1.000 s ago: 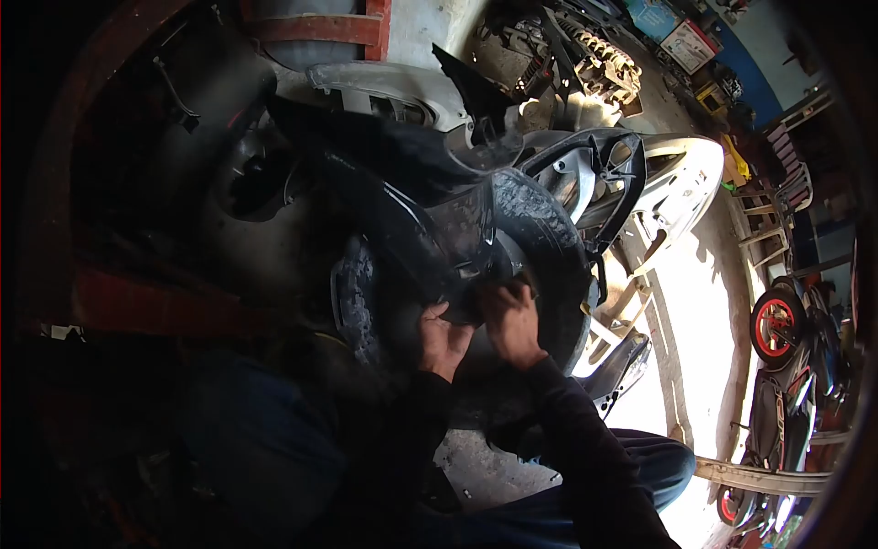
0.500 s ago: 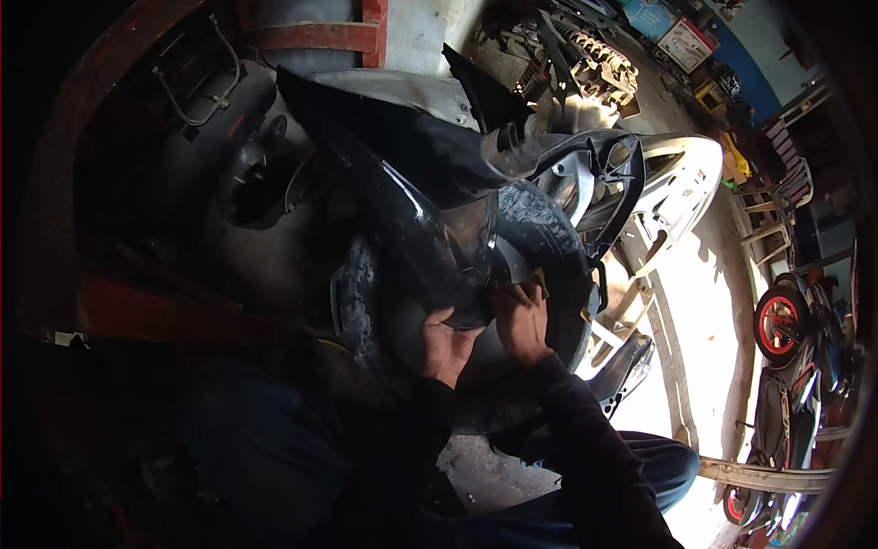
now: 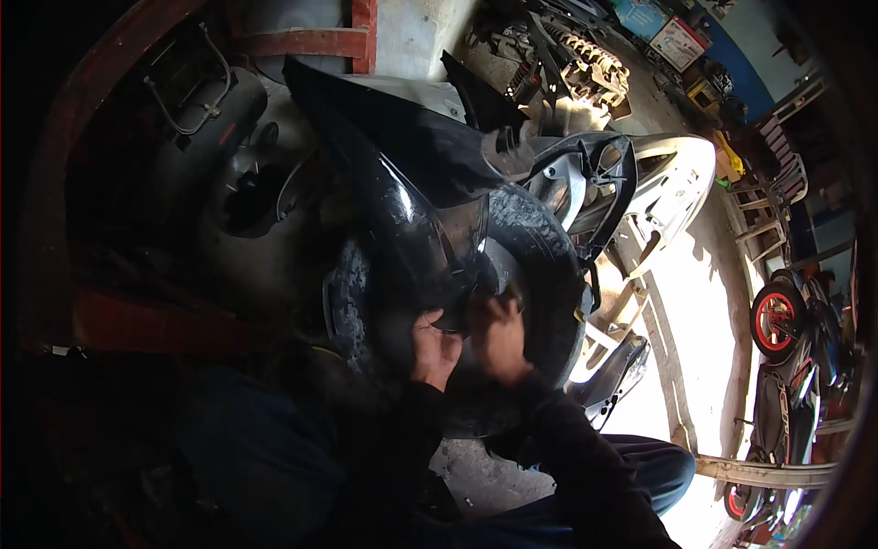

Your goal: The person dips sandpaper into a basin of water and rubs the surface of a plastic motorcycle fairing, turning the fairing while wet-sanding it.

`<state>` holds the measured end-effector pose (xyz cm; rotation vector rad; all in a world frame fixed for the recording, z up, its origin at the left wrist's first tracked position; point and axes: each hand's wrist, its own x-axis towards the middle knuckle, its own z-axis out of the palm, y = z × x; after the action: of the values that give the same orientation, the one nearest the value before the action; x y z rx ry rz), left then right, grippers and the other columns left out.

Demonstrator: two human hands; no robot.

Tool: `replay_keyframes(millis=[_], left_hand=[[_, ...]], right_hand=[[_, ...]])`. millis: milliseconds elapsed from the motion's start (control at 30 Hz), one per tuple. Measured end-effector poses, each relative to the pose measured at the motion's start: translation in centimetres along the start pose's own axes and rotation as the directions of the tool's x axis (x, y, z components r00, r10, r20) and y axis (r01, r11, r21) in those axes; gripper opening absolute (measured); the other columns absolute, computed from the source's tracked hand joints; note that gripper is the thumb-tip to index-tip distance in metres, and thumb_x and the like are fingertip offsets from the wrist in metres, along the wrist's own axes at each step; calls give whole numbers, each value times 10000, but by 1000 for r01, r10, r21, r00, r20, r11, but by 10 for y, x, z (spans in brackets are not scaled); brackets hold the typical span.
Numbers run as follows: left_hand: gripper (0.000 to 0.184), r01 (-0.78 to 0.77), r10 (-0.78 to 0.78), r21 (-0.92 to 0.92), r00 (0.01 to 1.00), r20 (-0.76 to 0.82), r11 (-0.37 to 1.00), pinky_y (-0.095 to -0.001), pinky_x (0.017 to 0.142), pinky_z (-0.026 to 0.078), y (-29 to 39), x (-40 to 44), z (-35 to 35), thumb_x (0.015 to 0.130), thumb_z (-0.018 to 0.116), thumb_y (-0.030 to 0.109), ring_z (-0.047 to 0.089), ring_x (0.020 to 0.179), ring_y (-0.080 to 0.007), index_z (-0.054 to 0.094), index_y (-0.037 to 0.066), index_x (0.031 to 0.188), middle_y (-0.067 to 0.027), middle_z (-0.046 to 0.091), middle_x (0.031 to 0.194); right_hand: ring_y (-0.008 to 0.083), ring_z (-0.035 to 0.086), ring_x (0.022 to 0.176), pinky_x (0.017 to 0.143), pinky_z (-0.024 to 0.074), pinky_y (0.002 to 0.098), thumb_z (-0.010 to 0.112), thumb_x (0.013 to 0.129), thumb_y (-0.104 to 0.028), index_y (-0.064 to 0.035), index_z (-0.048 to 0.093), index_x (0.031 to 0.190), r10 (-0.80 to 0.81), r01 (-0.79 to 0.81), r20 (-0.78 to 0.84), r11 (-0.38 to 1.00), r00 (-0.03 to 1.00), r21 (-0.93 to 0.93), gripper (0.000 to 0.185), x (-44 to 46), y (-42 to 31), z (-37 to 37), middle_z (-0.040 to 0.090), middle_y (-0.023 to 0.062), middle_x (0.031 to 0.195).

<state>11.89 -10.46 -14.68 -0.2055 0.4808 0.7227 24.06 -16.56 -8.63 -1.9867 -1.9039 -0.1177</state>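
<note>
A glossy black motorcycle body panel (image 3: 402,201), pointed at its far end, lies across a worn black tyre (image 3: 535,220). At the panel's near end, my left hand (image 3: 434,352) is closed on its edge with the thumb on top; the other fingertips are hidden. Just to its right is my right hand (image 3: 501,343), blurred by motion, its fingers curled against the panel's near end. Whatever it holds is too small and smeared to name.
To the right of the tyre lie a black curved frame part (image 3: 622,174) and a white body panel (image 3: 681,183). A dark tank (image 3: 219,119) stands at left. Coil springs (image 3: 585,64) lie behind. A motorcycle with a red-rimmed wheel (image 3: 777,316) stands at far right.
My right hand has moved left and slightly down along the panel's near end and is now blurred. My left hand keeps its grip. The whole view has shifted slightly.
</note>
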Motion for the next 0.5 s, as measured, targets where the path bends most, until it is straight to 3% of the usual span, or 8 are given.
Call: replay_keyframes(millis=[100,167,200,233,300,333,467,500], left_hand=[[502,115,-117,-71,993,-12,991,-651,1105,314,7,6,-9,845,529,183,468,1303,-414,523,13,1317,-196,529,1380],[497,-95,95,35,995,17,995,-518,1075,413,-8,-5,13,852,545,255,556,1202,-386,538,8,1283,-189,587,1291],[491,-81,81,14,997,-5,997,-521,1062,420,-9,0,7,849,553,260,567,1181,-379,541,17,1275,-180,594,1279],[491,-74,74,15,997,1,997,-521,1062,420,-4,2,3,849,553,260,567,1181,-379,541,17,1275,-180,594,1279],[462,113,-113,-9,993,-41,994,-629,1084,344,11,7,-7,846,546,191,504,1265,-380,539,38,1281,-165,572,1322],[439,37,-35,25,996,-76,999,-607,1084,356,8,14,-20,852,544,191,507,1265,-370,547,36,1262,-162,581,1307],[428,-61,60,-17,995,-78,998,-502,1093,390,-4,-3,14,852,551,196,557,1208,-357,555,28,1245,-144,591,1302],[428,-60,58,-14,995,-81,998,-502,1093,390,0,1,5,852,551,196,557,1208,-357,555,28,1245,-144,591,1302]], right_hand=[[294,548,1057,911,453,436,652,758,-135,-92,707,902,-104,106,-54,993,993,54,160,2,-12,-5,664,48,1067],[294,551,1049,875,451,444,619,780,-145,-99,710,922,189,-187,30,981,982,-60,174,17,20,0,673,52,1056],[302,552,1040,841,450,451,598,798,-163,-107,712,946,44,-36,56,989,997,-141,196,14,22,4,676,62,1036],[259,573,1058,981,408,450,645,742,-207,-125,724,993,6,8,102,990,995,-141,276,-3,18,25,675,38,1066],[267,561,1073,1000,394,474,648,732,-215,-132,726,1005,-40,43,76,998,996,-36,296,-4,-29,-1,662,34,1060],[275,552,1064,981,404,462,642,730,-210,-147,729,989,-66,64,-30,997,997,-41,281,4,-23,-6,647,38,1046],[281,571,1001,912,438,433,596,778,-121,-103,706,928,170,-153,114,977,979,-146,186,13,1,1,661,50,1058],[286,566,952,857,444,449,589,798,-134,-105,708,937,-46,55,80,993,996,-105,185,4,-10,3,659,51,1027]])
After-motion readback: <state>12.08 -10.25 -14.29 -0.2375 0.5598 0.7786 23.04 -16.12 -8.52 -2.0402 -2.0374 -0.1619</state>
